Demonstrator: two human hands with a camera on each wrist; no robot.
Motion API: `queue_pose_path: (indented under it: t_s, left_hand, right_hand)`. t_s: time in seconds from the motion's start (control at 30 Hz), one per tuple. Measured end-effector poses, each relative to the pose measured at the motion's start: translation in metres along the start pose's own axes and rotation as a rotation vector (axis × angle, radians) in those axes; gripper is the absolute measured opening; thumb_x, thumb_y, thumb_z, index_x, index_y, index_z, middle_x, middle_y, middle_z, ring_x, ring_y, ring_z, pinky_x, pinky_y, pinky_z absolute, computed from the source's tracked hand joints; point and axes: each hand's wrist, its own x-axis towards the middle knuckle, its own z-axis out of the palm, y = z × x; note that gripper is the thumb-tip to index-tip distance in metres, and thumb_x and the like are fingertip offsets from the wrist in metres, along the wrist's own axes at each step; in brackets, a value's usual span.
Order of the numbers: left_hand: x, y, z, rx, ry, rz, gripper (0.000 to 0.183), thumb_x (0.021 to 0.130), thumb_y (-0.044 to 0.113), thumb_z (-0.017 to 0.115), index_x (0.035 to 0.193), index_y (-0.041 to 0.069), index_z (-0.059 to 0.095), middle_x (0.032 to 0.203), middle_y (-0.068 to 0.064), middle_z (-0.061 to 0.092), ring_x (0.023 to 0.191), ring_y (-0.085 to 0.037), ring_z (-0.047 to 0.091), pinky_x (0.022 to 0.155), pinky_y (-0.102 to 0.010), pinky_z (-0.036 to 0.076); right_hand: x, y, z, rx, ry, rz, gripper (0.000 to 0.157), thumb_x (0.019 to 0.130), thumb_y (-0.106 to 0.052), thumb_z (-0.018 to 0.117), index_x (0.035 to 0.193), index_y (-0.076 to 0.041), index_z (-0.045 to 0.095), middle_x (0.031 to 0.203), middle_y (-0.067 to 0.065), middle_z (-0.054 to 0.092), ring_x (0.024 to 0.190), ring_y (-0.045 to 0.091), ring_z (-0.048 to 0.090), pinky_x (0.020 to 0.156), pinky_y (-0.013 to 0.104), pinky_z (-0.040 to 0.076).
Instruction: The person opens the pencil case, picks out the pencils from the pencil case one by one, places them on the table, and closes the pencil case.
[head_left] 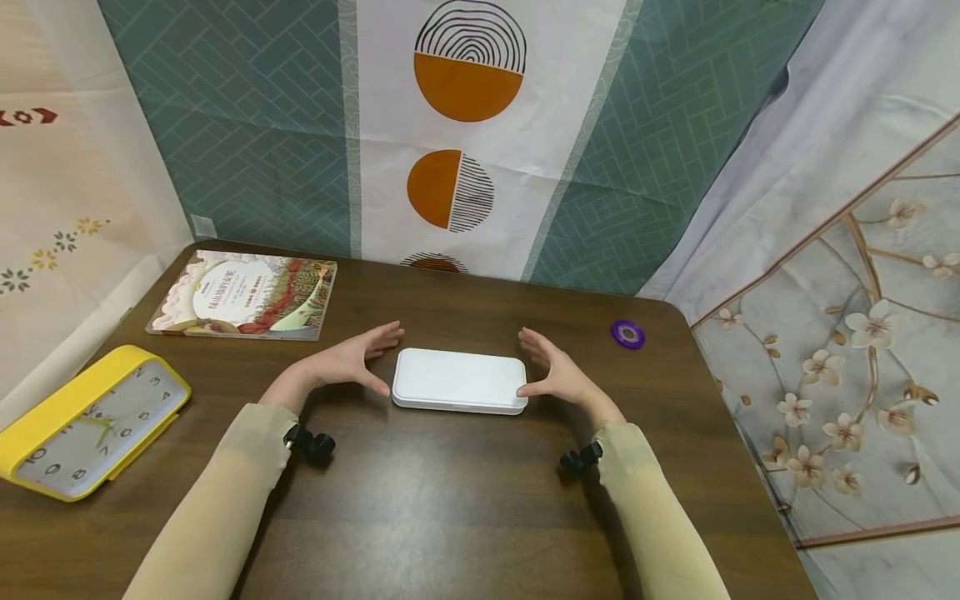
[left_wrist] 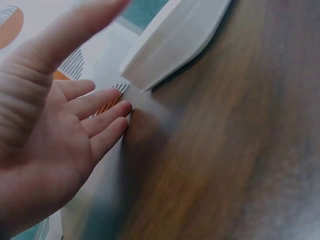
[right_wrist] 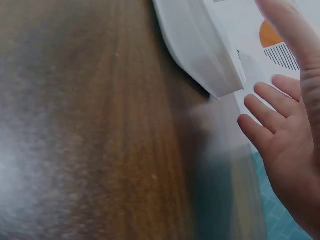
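A white rectangular case with rounded corners lies flat on the dark wooden table, its lid down. Beside its left end is my left hand, thumb and fingers spread apart, palm turned toward the case. On the opposite side my right hand mirrors it, the thumb tip overlapping the case's right end in the head view. Both wrist views show the case's pale end wall past relaxed fingers, with nothing held in either palm. The right wrist view shows the other end above the fingertips.
At the back left lies a picture book. A yellow-framed clock stands at the left edge. Toward the right is a small purple ring-shaped object. Patterned cloth hangs behind the table, with more cloth at both sides.
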Motion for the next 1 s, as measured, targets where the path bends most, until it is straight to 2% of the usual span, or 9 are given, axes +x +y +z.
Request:
queue_pose_path:
  t_s: [0.2, 0.33, 0.7, 1.0]
  left_hand:
    - [0.003, 0.000, 0.010, 0.053, -0.001, 0.037, 0.116, 0.070, 0.013, 0.089, 0.154, -0.004, 0.012, 0.158, -0.025, 0.024, 0.146, -0.042, 0.022, 0.115, -0.058, 0.021]
    - [0.005, 0.000, 0.014, 0.112, 0.005, 0.042, 0.116, 0.067, 0.012, 0.091, 0.153, -0.006, 0.015, 0.157, -0.025, 0.027, 0.145, -0.041, 0.024, 0.115, -0.057, 0.022]
    - [0.009, 0.004, 0.020, 0.205, 0.022, 0.005, 0.116, 0.064, 0.015, 0.092, 0.154, -0.003, 0.019, 0.157, -0.023, 0.029, 0.141, -0.041, 0.032, 0.113, -0.057, 0.026]
    - [0.010, 0.006, 0.024, 0.258, 0.035, -0.051, 0.118, 0.065, 0.020, 0.092, 0.155, 0.000, 0.018, 0.157, -0.023, 0.026, 0.142, -0.042, 0.030, 0.113, -0.058, 0.025]
  right_hand:
    - [-0.005, 0.003, 0.005, 0.006, -0.079, 0.013, 0.108, 0.068, -0.017, 0.091, 0.152, 0.001, 0.026, 0.158, 0.021, 0.029, 0.144, 0.039, 0.030, 0.116, 0.052, 0.025]
    - [-0.006, 0.004, 0.008, -0.013, -0.101, 0.028, 0.109, 0.066, -0.016, 0.091, 0.153, -0.002, 0.026, 0.159, 0.018, 0.027, 0.146, 0.036, 0.028, 0.117, 0.049, 0.023]
    - [-0.007, 0.004, 0.012, -0.050, -0.126, 0.018, 0.106, 0.067, -0.007, 0.089, 0.153, -0.002, 0.027, 0.158, 0.019, 0.027, 0.148, 0.035, 0.023, 0.117, 0.051, 0.021]
    - [-0.007, 0.003, 0.013, -0.071, -0.129, 0.034, 0.104, 0.066, -0.009, 0.090, 0.152, -0.004, 0.030, 0.157, 0.016, 0.030, 0.147, 0.031, 0.025, 0.118, 0.048, 0.022]
